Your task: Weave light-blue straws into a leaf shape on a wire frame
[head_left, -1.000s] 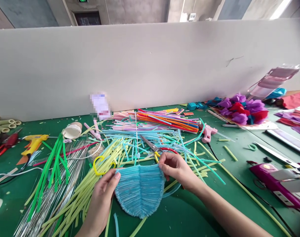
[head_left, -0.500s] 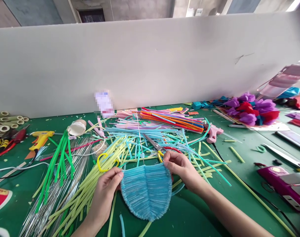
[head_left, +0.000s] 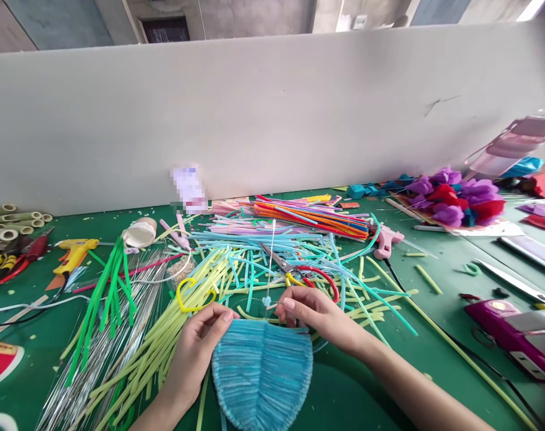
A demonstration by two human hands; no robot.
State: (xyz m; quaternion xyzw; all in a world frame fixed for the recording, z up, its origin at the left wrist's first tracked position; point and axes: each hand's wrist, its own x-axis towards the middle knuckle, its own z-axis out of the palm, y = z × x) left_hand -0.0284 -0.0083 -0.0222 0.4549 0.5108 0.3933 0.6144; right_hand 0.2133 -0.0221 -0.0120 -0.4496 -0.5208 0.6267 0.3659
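Note:
My left hand [head_left: 208, 335] pinches the upper left corner of a blue leaf-shaped piece [head_left: 263, 374] made of fuzzy pipe cleaners, with a raised rib down its middle. From its top edge a thin pale wire stem [head_left: 271, 257] rises, with a small light-blue knot [head_left: 267, 301] low on it. Just right of this knot my right hand [head_left: 301, 311] has its fingertips closed on what looks like a fine wire end. Scissors with red and yellow handles [head_left: 319, 278] lie behind my right hand on loose pipe cleaners.
Yellow-green pipe cleaners [head_left: 164, 353] and silver wires [head_left: 106, 335] spread at left, near a yellow glue gun [head_left: 75, 254]. Bundled orange pipe cleaners [head_left: 312, 220] lie at the back. A pink glue gun [head_left: 387, 241] and purple device [head_left: 508, 335] sit right. A white partition [head_left: 272, 120] stands behind.
The leaf piece has moved down, nearer to me, and its stem has shifted right. My right hand has left the leaf's upper right corner and moved left to the stem's knot.

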